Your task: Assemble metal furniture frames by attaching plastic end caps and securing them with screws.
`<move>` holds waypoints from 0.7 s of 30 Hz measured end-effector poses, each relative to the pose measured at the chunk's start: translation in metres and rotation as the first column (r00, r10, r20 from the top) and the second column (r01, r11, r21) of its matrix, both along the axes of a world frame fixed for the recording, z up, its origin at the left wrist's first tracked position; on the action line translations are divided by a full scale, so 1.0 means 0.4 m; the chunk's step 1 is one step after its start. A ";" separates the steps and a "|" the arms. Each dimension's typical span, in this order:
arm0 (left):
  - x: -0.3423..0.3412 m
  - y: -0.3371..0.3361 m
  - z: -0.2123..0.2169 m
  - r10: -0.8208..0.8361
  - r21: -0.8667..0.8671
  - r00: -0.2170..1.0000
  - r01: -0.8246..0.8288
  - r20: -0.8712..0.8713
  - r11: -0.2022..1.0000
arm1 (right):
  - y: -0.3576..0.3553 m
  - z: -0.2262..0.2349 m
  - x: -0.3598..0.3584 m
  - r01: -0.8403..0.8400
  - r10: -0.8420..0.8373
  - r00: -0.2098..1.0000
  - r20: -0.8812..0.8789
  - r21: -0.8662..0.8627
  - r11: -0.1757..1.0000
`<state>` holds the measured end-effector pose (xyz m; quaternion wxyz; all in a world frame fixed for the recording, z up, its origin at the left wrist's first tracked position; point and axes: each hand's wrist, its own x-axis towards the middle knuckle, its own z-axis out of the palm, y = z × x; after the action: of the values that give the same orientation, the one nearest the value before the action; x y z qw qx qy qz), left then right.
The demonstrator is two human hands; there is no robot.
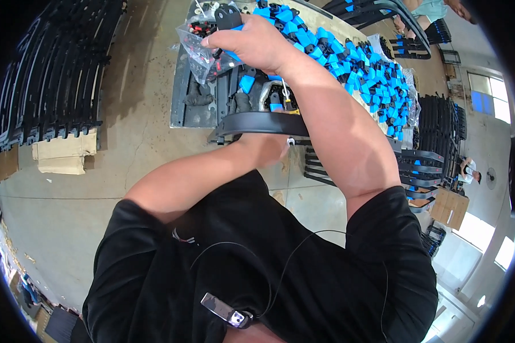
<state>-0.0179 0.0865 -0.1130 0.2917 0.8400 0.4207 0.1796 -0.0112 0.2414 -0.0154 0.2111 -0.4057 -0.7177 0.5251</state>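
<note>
Right hand (252, 43) grips black bracket (229, 17) over bench edge (192, 123).

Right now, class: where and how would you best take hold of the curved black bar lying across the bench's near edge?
Probably grip the curved black bar at its free left end, coming from the near side: that end overhangs the bench clear of clutter, while the left hand already supports its middle.

one head-worn fisheye camera looks steeply down over the wearer's black shirt (257, 274), close onto the workbench (192, 111); edges bend outward toward the rim.
</note>
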 end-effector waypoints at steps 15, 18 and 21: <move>-0.306 -0.006 0.169 0.679 -0.368 0.352 -0.636 0.645 0.679 | -0.035 0.020 -0.036 -0.179 0.173 0.984 -0.049 -0.323 0.929; -0.300 0.008 0.161 0.702 -0.471 0.275 -0.577 0.657 0.667 | -0.037 0.024 -0.033 -0.147 0.142 0.989 -0.040 -0.359 0.922; -0.345 -0.008 0.117 0.708 -0.545 0.170 -0.524 0.686 0.654 | -0.025 0.004 -0.027 -0.155 0.161 0.986 0.034 -0.139 0.978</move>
<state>-0.1559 0.0833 -0.0663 0.4364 0.3505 0.5304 0.6366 -0.0218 0.2312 -0.0138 0.1246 -0.3724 -0.7148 0.5787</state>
